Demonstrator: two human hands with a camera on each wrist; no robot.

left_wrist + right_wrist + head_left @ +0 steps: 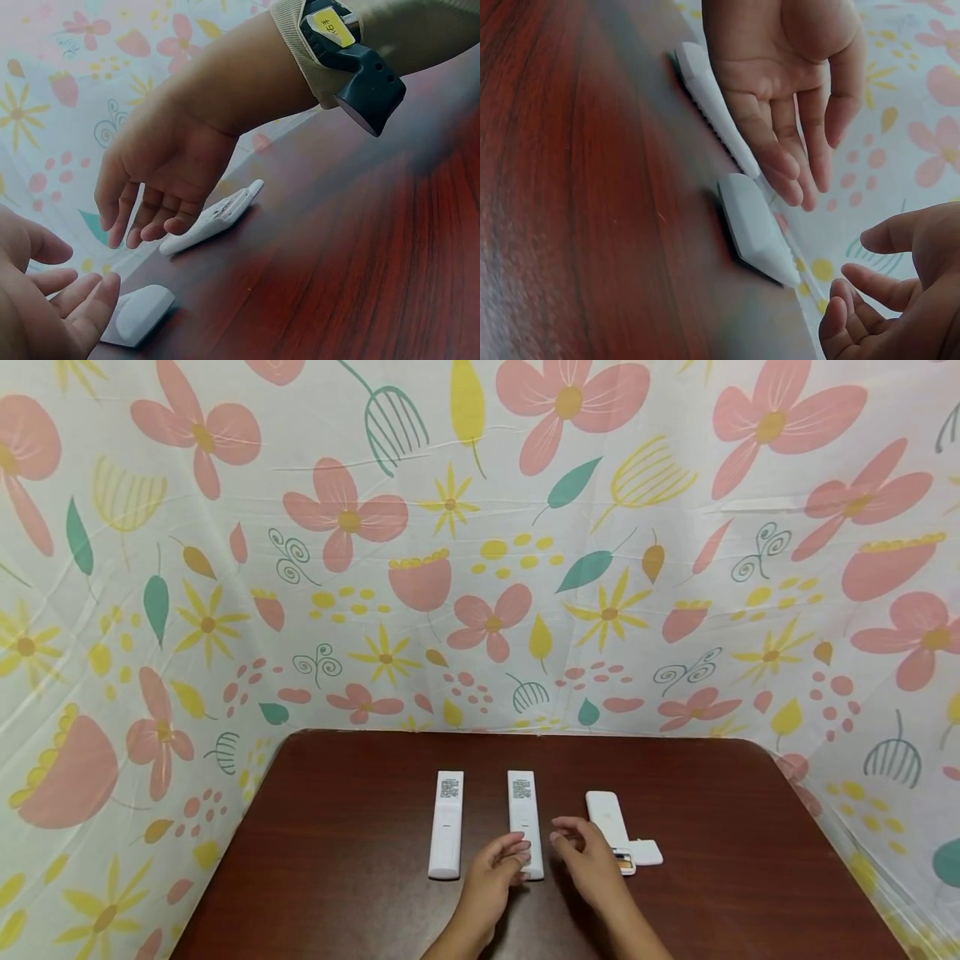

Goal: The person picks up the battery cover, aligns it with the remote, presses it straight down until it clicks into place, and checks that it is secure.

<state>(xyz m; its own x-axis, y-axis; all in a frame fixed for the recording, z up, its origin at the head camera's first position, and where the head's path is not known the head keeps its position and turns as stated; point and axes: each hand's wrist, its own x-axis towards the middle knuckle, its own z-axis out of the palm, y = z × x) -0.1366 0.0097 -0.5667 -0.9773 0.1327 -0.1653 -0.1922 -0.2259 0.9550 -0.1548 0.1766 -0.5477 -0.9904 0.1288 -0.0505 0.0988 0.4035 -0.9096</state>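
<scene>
Over the near end of the middle white remote control [522,806] hovers my left hand [489,883], its fingers loosely bent and holding nothing. My right hand [592,864] is just to the right of that remote, fingers relaxed, also without anything in them. Beside the right hand lies another white remote control [606,814], its battery compartment [623,860] uncovered with batteries showing. A small white battery cover [648,852] rests against its right side. The right wrist view shows both palms above the middle remote [754,225].
A third white remote control [446,827] lies to the left, with a printed code label like the middle one. All rest on a dark reddish wooden table [337,843]. A flower-patterned cloth [465,685] hangs behind and along both sides.
</scene>
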